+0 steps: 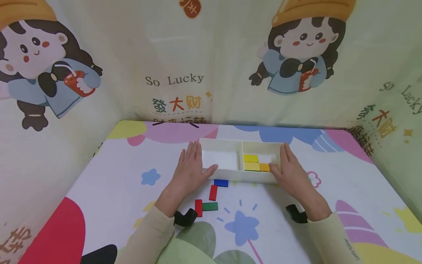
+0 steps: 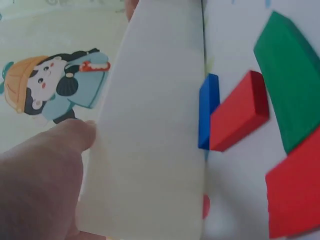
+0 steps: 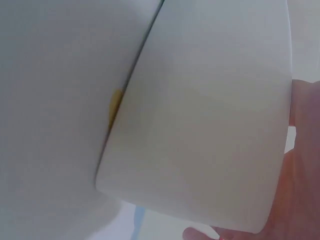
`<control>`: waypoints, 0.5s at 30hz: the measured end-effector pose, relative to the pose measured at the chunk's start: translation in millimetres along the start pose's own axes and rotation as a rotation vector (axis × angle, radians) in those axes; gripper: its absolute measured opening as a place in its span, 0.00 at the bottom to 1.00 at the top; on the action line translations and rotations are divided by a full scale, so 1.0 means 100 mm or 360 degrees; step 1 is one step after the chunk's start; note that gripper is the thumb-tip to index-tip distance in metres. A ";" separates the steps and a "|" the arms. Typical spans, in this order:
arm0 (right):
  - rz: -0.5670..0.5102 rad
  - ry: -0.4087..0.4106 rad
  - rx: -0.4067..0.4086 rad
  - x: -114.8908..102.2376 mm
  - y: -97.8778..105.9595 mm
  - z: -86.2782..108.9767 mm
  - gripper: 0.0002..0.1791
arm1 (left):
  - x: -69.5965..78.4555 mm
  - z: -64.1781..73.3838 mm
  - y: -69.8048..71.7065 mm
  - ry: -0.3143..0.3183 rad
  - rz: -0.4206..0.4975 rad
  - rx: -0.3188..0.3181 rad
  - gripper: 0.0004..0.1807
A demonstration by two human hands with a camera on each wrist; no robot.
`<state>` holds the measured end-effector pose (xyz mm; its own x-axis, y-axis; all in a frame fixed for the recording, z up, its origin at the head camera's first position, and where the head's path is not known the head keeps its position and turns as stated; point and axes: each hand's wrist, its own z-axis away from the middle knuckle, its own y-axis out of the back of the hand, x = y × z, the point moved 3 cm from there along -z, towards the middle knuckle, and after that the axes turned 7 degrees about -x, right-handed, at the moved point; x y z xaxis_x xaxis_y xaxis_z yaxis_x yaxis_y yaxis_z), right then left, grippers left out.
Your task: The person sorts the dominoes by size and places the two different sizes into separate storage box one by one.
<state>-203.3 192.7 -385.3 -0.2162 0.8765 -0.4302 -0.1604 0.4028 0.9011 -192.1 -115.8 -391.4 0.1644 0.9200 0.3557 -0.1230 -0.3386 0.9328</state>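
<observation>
A white two-compartment box stands on the table. My left hand lies along its left end with straight fingers, thumb at the near rim. My right hand rests likewise against the right end, thumb over the near right corner. Two yellow blocks and an orange block lie in the right compartment; the left one shows only its white floor. In the left wrist view, the box's long wall stands beside a blue block. The right wrist view shows the box's outer wall.
Before the box lie a red block, a green block and another red block, near my left wrist. A patterned cloth covers the table. A printed curtain hangs behind it.
</observation>
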 end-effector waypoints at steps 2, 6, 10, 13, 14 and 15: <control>0.0032 -0.0007 0.0022 0.02 0.00 0.03 0.46 | 0.03 0.02 0.00 -0.0003 -0.0018 -0.0027 0.55; 0.0053 0.0004 0.0102 0.07 0.01 0.05 0.46 | 0.09 0.03 0.02 -0.0013 -0.0053 -0.0044 0.54; 0.0120 0.0028 0.0186 0.09 0.01 0.04 0.45 | 0.10 0.04 0.06 -0.0013 -0.0052 -0.0033 0.53; 0.0134 0.0000 0.0195 0.10 -0.01 0.05 0.45 | 0.08 0.05 0.06 -0.0004 -0.0028 -0.0061 0.54; 0.0132 -0.0008 0.0194 0.10 -0.02 0.04 0.45 | 0.08 0.05 0.06 -0.0003 -0.0018 -0.0068 0.54; 0.0127 -0.0015 0.0194 0.10 -0.03 0.04 0.45 | 0.07 0.06 0.06 -0.0002 -0.0010 -0.0070 0.54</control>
<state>-200.8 201.4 -391.6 -0.2142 0.9092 -0.3571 -0.0251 0.3603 0.9325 -186.3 -112.8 -383.0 0.1662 0.9219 0.3499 -0.1651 -0.3238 0.9316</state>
